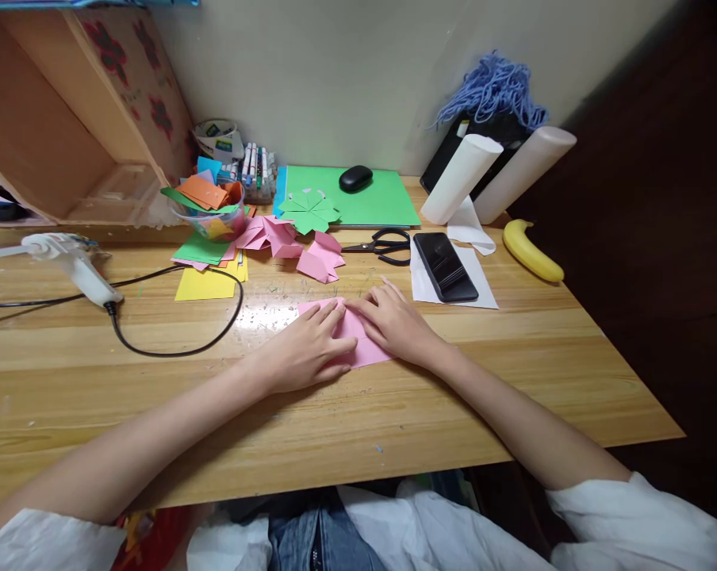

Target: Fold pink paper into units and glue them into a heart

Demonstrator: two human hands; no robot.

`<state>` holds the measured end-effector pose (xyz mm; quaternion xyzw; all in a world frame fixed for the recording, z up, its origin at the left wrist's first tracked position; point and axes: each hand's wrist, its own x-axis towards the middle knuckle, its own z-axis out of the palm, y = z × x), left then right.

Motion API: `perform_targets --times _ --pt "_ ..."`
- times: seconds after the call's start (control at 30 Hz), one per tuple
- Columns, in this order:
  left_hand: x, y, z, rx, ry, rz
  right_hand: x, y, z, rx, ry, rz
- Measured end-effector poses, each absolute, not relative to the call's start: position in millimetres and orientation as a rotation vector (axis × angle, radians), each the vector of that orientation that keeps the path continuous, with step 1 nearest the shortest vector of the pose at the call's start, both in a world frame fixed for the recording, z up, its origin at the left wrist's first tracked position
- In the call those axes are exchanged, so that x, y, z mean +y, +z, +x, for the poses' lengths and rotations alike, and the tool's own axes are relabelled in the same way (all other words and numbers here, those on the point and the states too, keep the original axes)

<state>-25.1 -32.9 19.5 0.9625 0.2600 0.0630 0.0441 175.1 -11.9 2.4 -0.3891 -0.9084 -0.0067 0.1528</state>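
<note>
A sheet of pink paper [366, 349] lies on the desk in front of me, partly covered by my hands. My left hand [312, 345] rests flat on its left part, fingers spread and thumb pointing right. Over its upper right side, my right hand [394, 321] touches the paper with fingers stretched and slightly bent, the fingertips close to the left hand's. Just beyond the sheet are a folded pink paper piece [323, 257] and a pink paper flower [270, 236]. Black-handled scissors [382, 247] lie further back, apart from both hands.
A black phone [445, 267] lies on white paper at the right, near a banana [531, 251] and white rolls [462, 178]. A glue gun [76, 266] with a looped black cable sits left. Behind are a tub of paper scraps [212, 218] and green sheets [388, 198].
</note>
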Motion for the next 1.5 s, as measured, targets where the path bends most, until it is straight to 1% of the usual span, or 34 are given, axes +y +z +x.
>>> perform_targets --times 0.23,0.43,0.53,0.67,0.87,1.0,1.13,1.27,1.37,1.5 --pt "-33.7 19.5 -24.6 0.791 0.176 2.942 -10.3 3.2 172.4 -2.687 -0.112 -1.151" --pt "-34.3 20.8 -24.6 0.785 0.167 2.928 -6.3 16.0 182.2 -2.738 -0.162 -1.046" --pt "-34.3 21.0 -24.2 0.793 0.164 2.917 -5.3 26.1 192.3 -2.812 -0.088 -0.935" --pt "-34.3 21.3 -24.2 0.800 0.162 2.902 -7.9 36.1 208.1 -2.875 0.103 -0.878" --pt "-34.0 22.7 -25.0 0.785 0.177 2.901 -11.7 42.8 230.8 -2.906 0.275 -0.906" --pt "-32.2 20.0 -23.5 0.802 0.228 2.866 -9.5 36.6 229.0 -2.768 0.391 -1.008" --pt "-29.1 11.0 -21.7 0.971 0.373 2.719 -7.8 18.5 208.6 -2.593 0.419 -0.968" --pt "-27.5 3.3 -25.2 1.457 0.595 2.479 -9.5 6.8 193.5 -2.620 0.430 -0.882" --pt "-27.7 1.7 -30.0 1.767 0.605 2.364 -11.3 6.2 192.1 -2.628 0.390 -0.896" --pt "-26.1 2.3 -34.8 1.798 0.601 2.244 -12.8 7.6 193.7 -2.632 0.341 -0.898"
